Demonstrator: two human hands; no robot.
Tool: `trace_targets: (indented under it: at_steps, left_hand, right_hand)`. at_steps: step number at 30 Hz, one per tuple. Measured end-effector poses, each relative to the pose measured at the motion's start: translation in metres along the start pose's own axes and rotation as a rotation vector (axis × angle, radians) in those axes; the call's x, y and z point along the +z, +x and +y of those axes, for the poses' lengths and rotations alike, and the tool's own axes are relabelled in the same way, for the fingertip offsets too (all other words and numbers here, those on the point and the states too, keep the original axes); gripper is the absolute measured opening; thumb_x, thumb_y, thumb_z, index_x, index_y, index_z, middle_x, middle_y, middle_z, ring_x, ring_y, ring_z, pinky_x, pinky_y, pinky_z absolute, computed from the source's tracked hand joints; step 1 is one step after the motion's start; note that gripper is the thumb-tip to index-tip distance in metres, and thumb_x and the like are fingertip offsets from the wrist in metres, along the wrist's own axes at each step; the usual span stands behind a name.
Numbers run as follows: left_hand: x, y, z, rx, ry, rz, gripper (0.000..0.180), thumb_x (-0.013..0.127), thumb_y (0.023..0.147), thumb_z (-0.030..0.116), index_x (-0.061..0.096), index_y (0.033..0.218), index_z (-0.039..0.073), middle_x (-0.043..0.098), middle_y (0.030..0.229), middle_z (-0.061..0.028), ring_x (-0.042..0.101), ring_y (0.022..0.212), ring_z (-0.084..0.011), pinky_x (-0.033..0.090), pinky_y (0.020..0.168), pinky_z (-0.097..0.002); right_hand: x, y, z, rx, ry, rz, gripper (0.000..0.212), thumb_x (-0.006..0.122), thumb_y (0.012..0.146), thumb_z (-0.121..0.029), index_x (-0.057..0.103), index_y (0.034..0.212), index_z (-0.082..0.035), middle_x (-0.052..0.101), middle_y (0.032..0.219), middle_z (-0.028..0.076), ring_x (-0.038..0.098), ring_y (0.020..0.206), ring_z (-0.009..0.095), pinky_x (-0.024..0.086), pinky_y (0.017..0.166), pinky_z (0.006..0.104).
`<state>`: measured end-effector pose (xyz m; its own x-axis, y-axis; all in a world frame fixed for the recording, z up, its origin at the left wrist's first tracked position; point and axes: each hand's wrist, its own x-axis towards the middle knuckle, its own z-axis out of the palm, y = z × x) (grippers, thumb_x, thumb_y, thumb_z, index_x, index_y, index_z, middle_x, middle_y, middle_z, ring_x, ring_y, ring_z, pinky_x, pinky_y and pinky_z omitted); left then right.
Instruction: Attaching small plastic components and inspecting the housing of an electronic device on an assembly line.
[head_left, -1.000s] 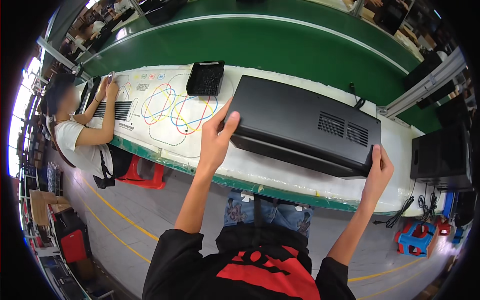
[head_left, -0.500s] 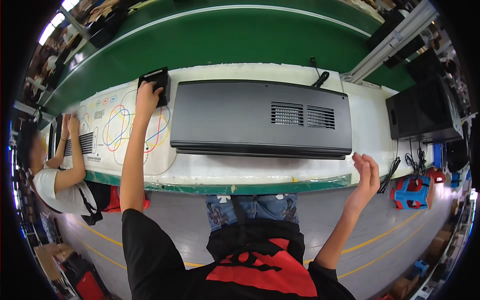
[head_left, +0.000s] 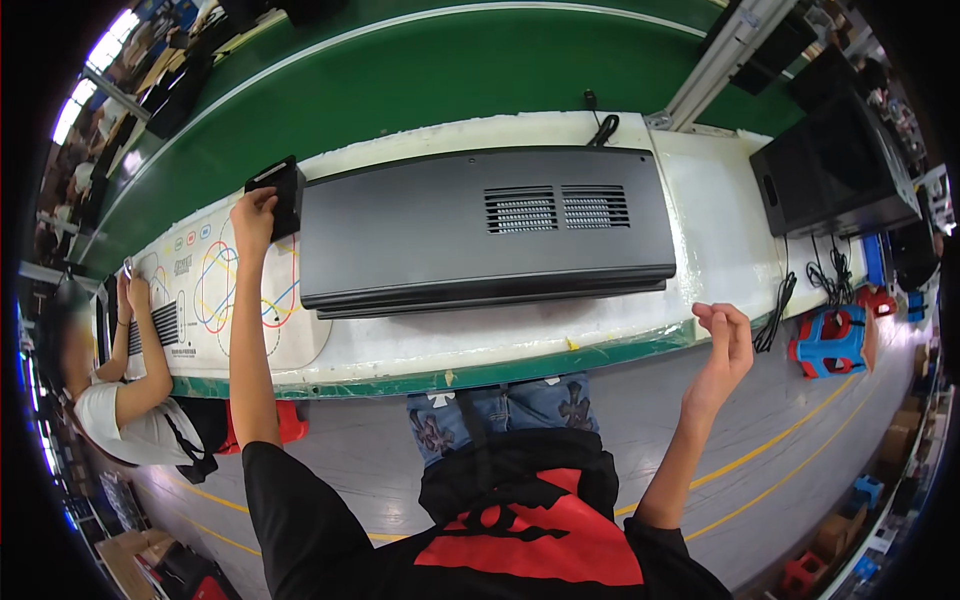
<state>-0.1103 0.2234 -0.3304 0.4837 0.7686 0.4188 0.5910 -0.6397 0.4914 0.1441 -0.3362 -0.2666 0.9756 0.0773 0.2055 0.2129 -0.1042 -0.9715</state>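
A long dark grey metal casing (head_left: 420, 220) with two slotted vents lies across the white-topped workbench in front of me. At its left end stands a small black open box (head_left: 287, 192). My left hand (head_left: 254, 222) is at the near left side of this box, fingertips drawn together; whatever they may pinch is too small to make out. My right hand (head_left: 722, 345) hangs in the air off the casing's right end, over the bench's front edge. Its fingers are loosely bent and apart, with nothing visible in them.
Left of the casing lies a printed white mat (head_left: 215, 285). A co-worker (head_left: 130, 400) sits at the far left. A black cabinet (head_left: 830, 180) stands at right, with cables (head_left: 778, 310) hanging below. A metal post (head_left: 715, 60) rises behind; a blue-and-red stool (head_left: 832, 342) stands on the floor.
My left hand has drawn back from over the black box to its near left side. The right hand stays raised in much the same spot. The whole view has turned slightly.
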Motion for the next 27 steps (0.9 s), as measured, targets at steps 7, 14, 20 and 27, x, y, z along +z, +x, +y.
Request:
trace_targets:
  at_steps: [7,14,20,27]
  left_hand:
    - [-0.007,0.006,-0.004,0.08,-0.008,-0.041,0.017,0.063,0.083,0.001,0.069,0.099,0.0,0.07,0.088,-0.0158,0.068,0.076,-0.0216,0.052,0.071,-0.0304]
    - [-0.004,-0.003,-0.019,0.033,-0.146,0.016,0.019,0.063,0.084,0.004,0.07,0.101,0.004,0.068,0.09,-0.0154,0.065,0.075,-0.0206,0.05,0.07,-0.0301]
    - [-0.072,-0.074,0.109,-0.221,-1.221,0.145,0.023,0.056,0.094,0.01,0.061,0.112,-0.004,0.061,0.091,-0.0049,0.057,0.082,-0.0137,0.047,0.076,-0.0264]
    - [-0.089,-0.166,0.239,-0.012,-1.706,-0.155,0.022,0.062,0.092,0.019,0.059,0.097,-0.002,0.057,0.08,-0.0084,0.052,0.076,-0.0174,0.043,0.071,-0.0296]
  right_hand:
    - [0.001,0.004,-0.003,-0.016,0.06,-0.044,0.014,0.051,0.093,-0.01,0.059,0.096,0.001,0.066,0.087,0.011,0.061,0.084,0.017,0.044,0.083,0.0287]
    - [-0.004,-0.002,-0.006,-0.138,-0.045,-0.052,0.017,0.049,0.095,-0.011,0.059,0.098,0.002,0.065,0.088,0.011,0.06,0.085,0.017,0.045,0.085,0.0299]
    - [-0.006,-0.023,-0.001,-0.282,-0.079,-0.011,0.015,0.047,0.095,-0.007,0.057,0.099,0.005,0.063,0.086,0.011,0.059,0.082,0.017,0.045,0.083,0.0301]
    - [0.09,-0.061,-0.066,-0.727,0.29,-0.619,0.021,0.064,0.078,0.0,0.058,0.098,0.004,0.065,0.085,0.014,0.06,0.074,0.02,0.047,0.07,0.0343]
